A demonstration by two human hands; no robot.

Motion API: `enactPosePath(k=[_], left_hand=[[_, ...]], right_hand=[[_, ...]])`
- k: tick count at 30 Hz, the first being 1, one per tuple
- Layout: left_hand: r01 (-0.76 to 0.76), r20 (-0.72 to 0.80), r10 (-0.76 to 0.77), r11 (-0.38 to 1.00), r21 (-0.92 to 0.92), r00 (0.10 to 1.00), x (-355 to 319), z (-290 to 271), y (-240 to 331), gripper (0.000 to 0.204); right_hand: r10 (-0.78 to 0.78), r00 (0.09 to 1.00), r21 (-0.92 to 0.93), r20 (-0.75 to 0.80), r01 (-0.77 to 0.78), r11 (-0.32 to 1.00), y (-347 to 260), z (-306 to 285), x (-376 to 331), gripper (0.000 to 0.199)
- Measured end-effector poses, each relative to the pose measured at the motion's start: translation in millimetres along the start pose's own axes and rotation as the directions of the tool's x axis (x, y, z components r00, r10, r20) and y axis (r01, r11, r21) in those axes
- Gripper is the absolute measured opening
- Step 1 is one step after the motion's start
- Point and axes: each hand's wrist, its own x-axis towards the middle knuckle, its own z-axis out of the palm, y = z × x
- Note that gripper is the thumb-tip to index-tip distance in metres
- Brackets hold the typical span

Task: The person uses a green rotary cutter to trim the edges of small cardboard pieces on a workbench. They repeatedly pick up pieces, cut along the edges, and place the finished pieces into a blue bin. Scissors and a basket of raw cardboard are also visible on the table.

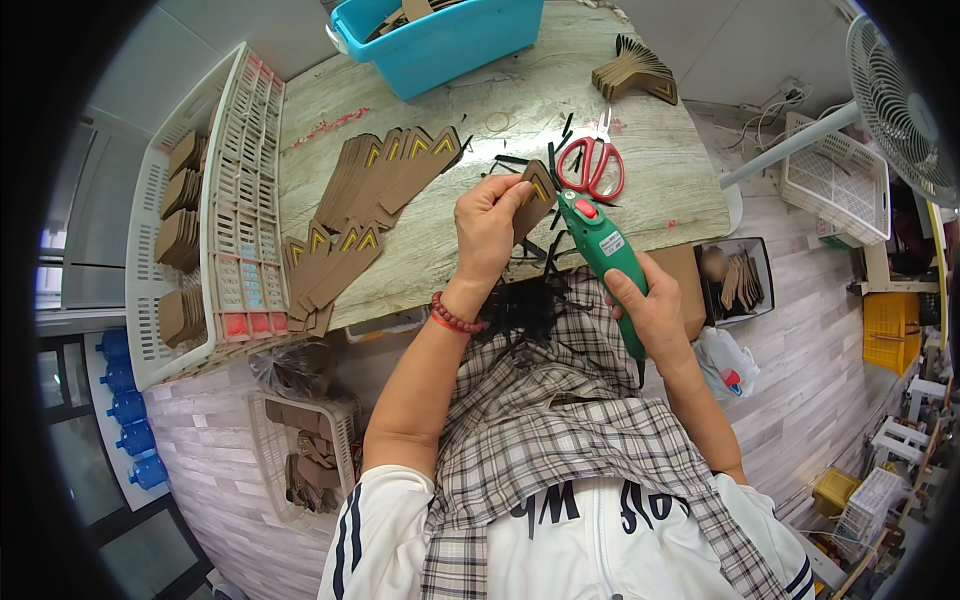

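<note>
My left hand (488,225) pinches a brown card tag (533,197) with a yellow chevron, held above the front edge of the table (520,100). My right hand (652,310) grips a green hand-held tool (604,252) with a red button, its tip touching the tag's lower edge. Black thin strips (525,300) lie piled on my lap below both hands. Red-handled scissors (592,165) rest on the table just beyond the tool.
Rows of brown tags (380,180) fan across the table's left side, another stack (635,75) at far right. A blue bin (440,40) stands at the back. White baskets (200,210) with tags sit on the left. A fan (900,100) stands at right.
</note>
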Motion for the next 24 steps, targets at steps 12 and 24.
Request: enactPosePath(k=[12,24], left_hand=[[-0.014,0.172,-0.017,0.984,0.179,0.985,-6,-17,8,0.014],[0.093,-0.228,0.180,0.554,0.827,0.957,-11,-214,-10,0.021]], right_hand=[[0.020,1.000,0.015,0.023,-0.020,1.000,2,0,4,0.041],[0.021,0.999,0.007,0.030,-0.022,1.000,12,4,0,0.035]])
